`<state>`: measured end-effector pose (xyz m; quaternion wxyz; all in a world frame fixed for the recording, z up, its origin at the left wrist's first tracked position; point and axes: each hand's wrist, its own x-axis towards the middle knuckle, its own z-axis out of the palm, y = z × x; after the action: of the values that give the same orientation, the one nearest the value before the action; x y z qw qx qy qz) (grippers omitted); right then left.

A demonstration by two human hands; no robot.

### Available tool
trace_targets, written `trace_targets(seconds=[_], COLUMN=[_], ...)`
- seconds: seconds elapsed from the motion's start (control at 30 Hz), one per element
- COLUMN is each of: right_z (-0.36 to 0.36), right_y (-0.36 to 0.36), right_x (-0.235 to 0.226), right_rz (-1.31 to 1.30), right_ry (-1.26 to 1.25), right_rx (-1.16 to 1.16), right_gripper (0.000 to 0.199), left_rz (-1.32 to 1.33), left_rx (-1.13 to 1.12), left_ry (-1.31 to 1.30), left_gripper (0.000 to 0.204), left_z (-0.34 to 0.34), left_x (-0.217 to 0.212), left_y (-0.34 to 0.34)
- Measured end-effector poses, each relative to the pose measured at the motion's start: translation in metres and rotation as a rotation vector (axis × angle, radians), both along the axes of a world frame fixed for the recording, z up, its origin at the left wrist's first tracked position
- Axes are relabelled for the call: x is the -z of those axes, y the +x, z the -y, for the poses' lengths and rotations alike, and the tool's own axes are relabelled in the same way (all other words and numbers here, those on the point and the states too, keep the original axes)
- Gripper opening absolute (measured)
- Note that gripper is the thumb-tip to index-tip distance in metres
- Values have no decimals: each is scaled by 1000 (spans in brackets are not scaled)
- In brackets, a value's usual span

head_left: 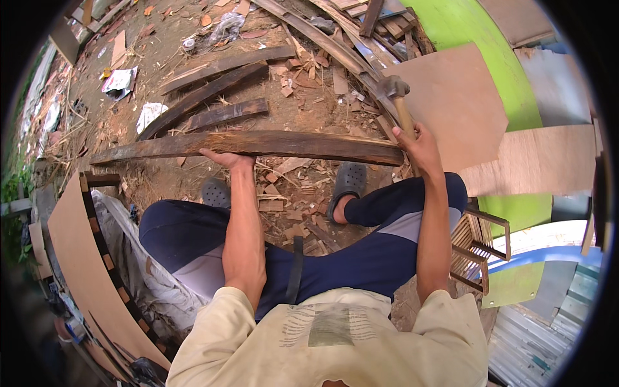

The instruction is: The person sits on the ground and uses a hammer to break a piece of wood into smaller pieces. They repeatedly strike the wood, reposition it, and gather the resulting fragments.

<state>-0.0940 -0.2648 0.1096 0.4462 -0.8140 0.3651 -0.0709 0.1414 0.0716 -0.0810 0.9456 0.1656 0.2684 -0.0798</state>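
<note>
A long dark wooden beam [303, 145] lies crosswise in front of my knees, its right end splintered along the top. My left hand [229, 158] is under the beam left of its middle, thumb out to the left; the fingers are hidden behind the wood, and the palm supports it. Near the beam's right end, my right hand [420, 149] is closed around the wooden handle of a hammer [403, 116]. The hammer stands raised, its metal head up and tilted to the left, apart from the beam.
Several dark planks [219, 116] lie on the dirt ahead among wood chips. At right are a plywood sheet [451, 97], a green panel [464, 32] and a slatted wooden rack [471, 248]. A curved board [90, 258] stands at left. My feet in grey clogs [351, 180] rest below the beam.
</note>
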Motion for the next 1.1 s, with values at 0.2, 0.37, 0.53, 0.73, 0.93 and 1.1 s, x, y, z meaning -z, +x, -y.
trace_targets(seconds=[0.2, 0.37, 0.53, 0.73, 0.93, 1.1], right_z=[6, 1, -4, -11, -7, -7], right_y=[1, -8, -25, -52, -88, -116], right_x=[-11, 9, 26, 41, 37, 27], right_rz=[79, 24, -90, -210, -263, -222], right_ry=[355, 325, 266, 243, 406, 456], right_rx=[41, 7, -209, -212, -45, 175], right_gripper=[54, 66, 63, 56, 51, 45], left_rz=[39, -7, -68, 7, 99, 157], left_rx=[84, 67, 78, 183, 315, 601], left_ry=[80, 189, 239, 275, 350, 320], left_gripper=[88, 70, 66, 59, 68, 96], left_z=[-7, -1, -3, 6, 81, 153], left_x=[-6, -25, -17, -8, -47, -85], left_y=[-2, -1, -13, -16, -3, 12])
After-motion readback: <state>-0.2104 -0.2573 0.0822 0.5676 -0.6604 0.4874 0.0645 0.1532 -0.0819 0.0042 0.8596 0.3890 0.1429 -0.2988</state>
